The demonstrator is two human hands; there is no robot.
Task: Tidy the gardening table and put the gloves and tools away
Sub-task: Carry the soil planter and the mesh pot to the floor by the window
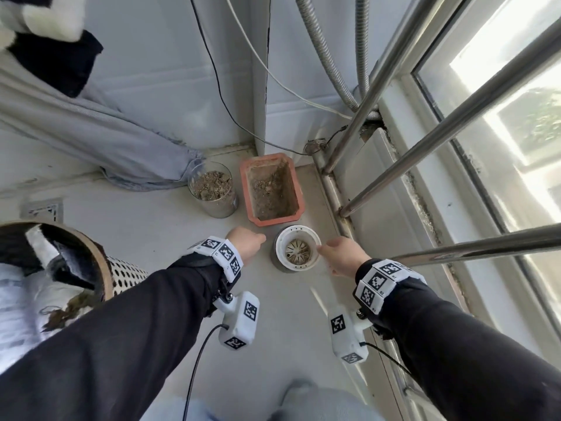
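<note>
Key relation: the white pot (298, 248) stands between the two hands, just right of the left hand (247, 242) and just left of the right hand (344, 255); the right is the nearer, its fingertips at or touching the pot's right rim.
Pot axis: round and upright, mouth open to the camera; no long axis to line up with, so a grip across the rim from either side would serve, in my judgement.
Left hand: loosely curled, knuckles up, holding nothing that can be seen; a small gap separates it from the pot.
Right hand: fingers partly closed and reaching left toward the rim; whether it pinches the rim or only touches it cannot be told. A faint clear film seems to lie under this hand; uncertain.
White pot: smooth plastic, holes around the rim, a slotted drain insert soiled brown at the bottom.
Planter (271, 189): rectangular terracotta-coloured trough just beyond the white pot, long axis running near to far, a little dry soil inside.
Glass (212, 189): clear cylinder left of the planter, partly filled with lumpy dry soil.
Surface: pale, smooth floor (145, 226), not a table; steel rails on the right.
Gloves and tools: none visible.
Basket (121, 275): perforated, near left, holding cloth.
</note>
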